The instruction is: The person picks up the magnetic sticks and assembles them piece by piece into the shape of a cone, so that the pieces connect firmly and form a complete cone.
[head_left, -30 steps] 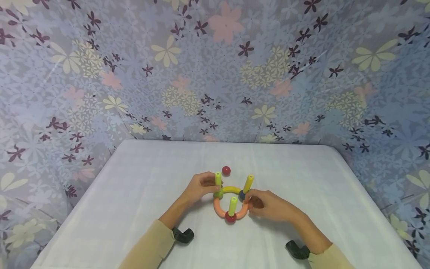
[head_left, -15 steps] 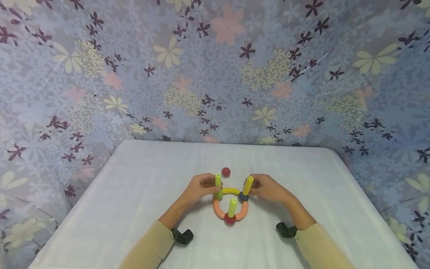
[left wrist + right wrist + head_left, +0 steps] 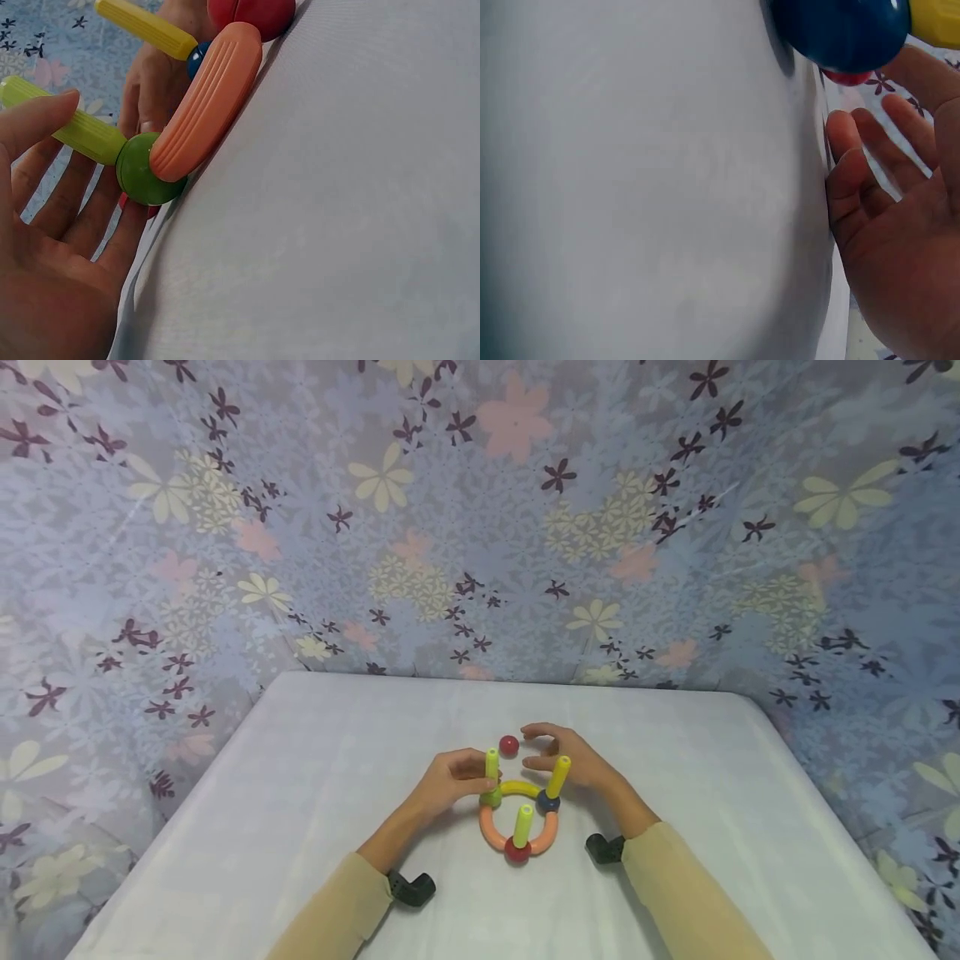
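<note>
A toy ring of curved orange [image 3: 491, 828] and yellow [image 3: 519, 787] bars stands on the table, joined by a green ball [image 3: 491, 797], a dark blue ball [image 3: 548, 801] and a red ball [image 3: 517, 850]. From each ball rises a straight rod. My left hand [image 3: 448, 781] holds the lime green rod [image 3: 94, 139] on the green ball, thumb across its front and fingers behind. Beyond the yellow rod [image 3: 558, 777], my right hand [image 3: 573, 756] is spread, holding nothing, its fingertips close to a loose red ball [image 3: 508, 746]. The front rod [image 3: 523, 827] is also lime green.
A white cloth covers the table [image 3: 360, 727], whose far edge meets a floral-patterned curtain [image 3: 450, 527]. Dark devices sit at the left wrist [image 3: 412, 889] and the right wrist [image 3: 604, 849], beside beige sleeves.
My right hand has let go of the ring's right side, passed behind the yellow rod and reached far and left to the loose red ball, its fingers spreading. My left hand stays put.
</note>
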Available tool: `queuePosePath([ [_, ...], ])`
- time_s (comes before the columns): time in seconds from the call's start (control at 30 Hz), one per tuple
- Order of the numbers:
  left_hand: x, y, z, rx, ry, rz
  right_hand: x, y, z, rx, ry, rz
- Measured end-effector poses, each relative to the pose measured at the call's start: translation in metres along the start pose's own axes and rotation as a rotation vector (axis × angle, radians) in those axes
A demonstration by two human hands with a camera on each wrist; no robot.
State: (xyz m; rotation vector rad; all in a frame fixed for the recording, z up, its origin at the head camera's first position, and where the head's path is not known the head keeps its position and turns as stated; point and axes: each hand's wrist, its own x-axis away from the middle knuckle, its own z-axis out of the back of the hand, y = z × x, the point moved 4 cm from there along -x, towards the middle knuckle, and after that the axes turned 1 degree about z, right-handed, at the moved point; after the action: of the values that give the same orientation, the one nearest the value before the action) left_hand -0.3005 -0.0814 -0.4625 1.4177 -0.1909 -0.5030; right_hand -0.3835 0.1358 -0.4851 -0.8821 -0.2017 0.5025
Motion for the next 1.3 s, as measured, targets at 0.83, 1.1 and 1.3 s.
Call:
queuePosePath([
  [0.83,0.001,0.001,0.001,-0.009,-0.004,0.011,-0.001,-0.009,-0.004,-0.026,0.014,-0.049],
  [1.1,-0.001,-0.003,0.001,-0.051,-0.003,0.03,0.008,-0.009,0.003,-0.039,0.032,-0.037],
  [1.3,-0.007,-0.028,0.004,-0.086,0.014,0.036,0.014,-0.016,0.01,-0.067,0.063,-0.022],
])
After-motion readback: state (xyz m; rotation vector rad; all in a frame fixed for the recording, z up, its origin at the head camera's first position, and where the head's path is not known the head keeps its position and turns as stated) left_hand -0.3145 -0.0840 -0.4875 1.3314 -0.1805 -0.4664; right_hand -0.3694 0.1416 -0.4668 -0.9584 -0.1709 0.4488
